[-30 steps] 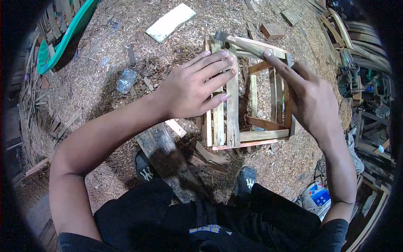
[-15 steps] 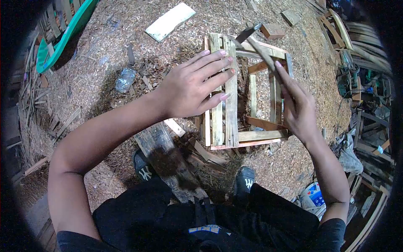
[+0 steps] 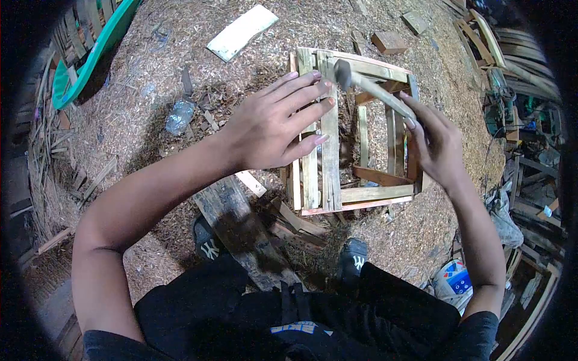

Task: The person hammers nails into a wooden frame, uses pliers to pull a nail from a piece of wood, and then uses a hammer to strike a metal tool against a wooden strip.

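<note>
A wooden slatted crate frame (image 3: pixel 331 144) stands on the ground in front of me, its right part open between the bars. My left hand (image 3: pixel 280 120) lies flat across the slats on its left side, fingers stretched out and slightly apart. In my right hand (image 3: pixel 435 135) is a hammer (image 3: pixel 379 92), gripped by its pale handle. The dark hammer head hangs over the upper end of the slats, just right of my left fingertips. My left palm hides part of the left slats.
Wood shavings (image 3: pixel 150 126) cover the ground. A weathered plank (image 3: pixel 241 231) lies between my feet. A white board (image 3: pixel 242 33), a brown wood block (image 3: pixel 389 43) and a crumpled clear plastic piece (image 3: pixel 180 115) lie around the crate. A green curved plastic object (image 3: pixel 96 60) is at upper left.
The hammer head has swung from pointing up past the crate's top edge down over the slats, and my right hand has shifted slightly right. My left hand stays in place.
</note>
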